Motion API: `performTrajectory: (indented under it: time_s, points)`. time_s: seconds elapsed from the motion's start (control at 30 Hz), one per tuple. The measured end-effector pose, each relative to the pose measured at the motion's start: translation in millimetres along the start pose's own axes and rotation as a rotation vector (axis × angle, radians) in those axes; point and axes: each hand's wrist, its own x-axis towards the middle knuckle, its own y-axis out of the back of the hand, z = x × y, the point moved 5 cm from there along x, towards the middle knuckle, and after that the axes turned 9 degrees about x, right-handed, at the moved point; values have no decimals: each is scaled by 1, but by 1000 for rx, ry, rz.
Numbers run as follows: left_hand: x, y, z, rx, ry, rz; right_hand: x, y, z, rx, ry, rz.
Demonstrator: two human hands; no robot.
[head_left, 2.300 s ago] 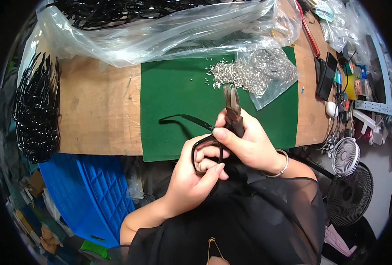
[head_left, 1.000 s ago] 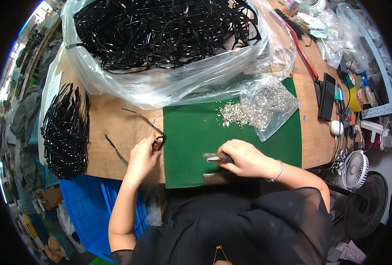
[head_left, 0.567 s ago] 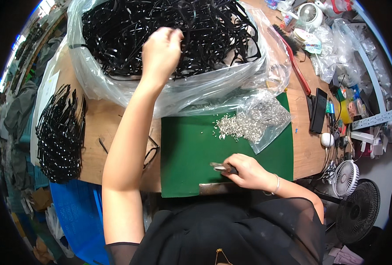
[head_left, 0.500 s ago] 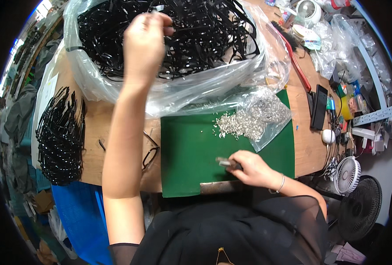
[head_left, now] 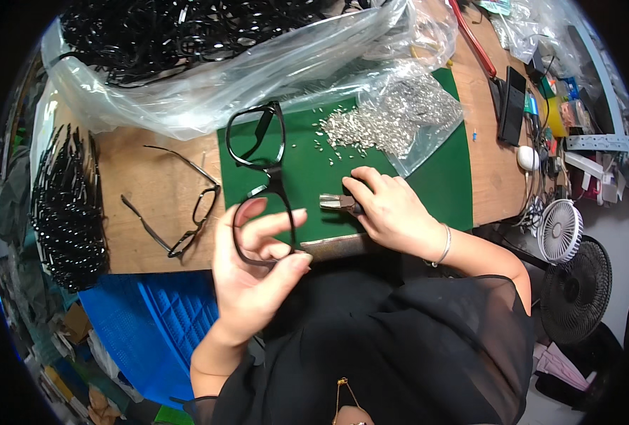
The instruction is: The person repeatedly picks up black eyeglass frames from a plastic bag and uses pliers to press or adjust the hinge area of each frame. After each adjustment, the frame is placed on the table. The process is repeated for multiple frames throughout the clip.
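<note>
Just in front of the person's chest, the left hand (head_left: 258,280) has its grip closed on a glossy black plastic eyeglass frame (head_left: 272,172), thumb and fingers gathered about the nearer lens ring. The farther ring reaches out above a rectangular dark green mat (head_left: 307,170) on the pale wooden bench (head_left: 127,159).

Across from it, the right hand (head_left: 396,216), a silver bangle (head_left: 445,244) at its wrist, has its grip wrapped round the handle of a pair of steel-nosed pliers (head_left: 338,203). The nose points left, toward the frame but apart from it; I can't tell from here whether its jaws meet.

Beyond the pliers lies a heap of tiny silvery metal pieces (head_left: 367,129), partly inside a small clear plastic bag (head_left: 406,163). A second black eyeglass frame (head_left: 199,222) lies with temples spread on bare wood, left of the mat. Farther left sits a thick bundle of shiny black strips (head_left: 66,219), and at the back, a large clear plastic sack (head_left: 187,103) full of tangled black pieces.
</note>
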Motion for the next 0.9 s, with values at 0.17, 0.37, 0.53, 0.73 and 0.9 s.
performTrajectory:
  time_s: [0.17,0.37,0.53,0.73,0.9]
  points:
    - [-4,-22,-12,-11,-92,96,16,12,27,243,-163,52]
    - [-3,-12,-9,9,-167,65,29,-7,36,260,-155,20]
    - [-1,-19,-17,-65,-258,-88,29,-13,25,117,-35,22]
    - [-1,-29,-15,193,-359,-43,25,-2,15,242,-7,71]
    - [3,-42,-24,276,-396,7,-5,42,-28,830,-167,84]
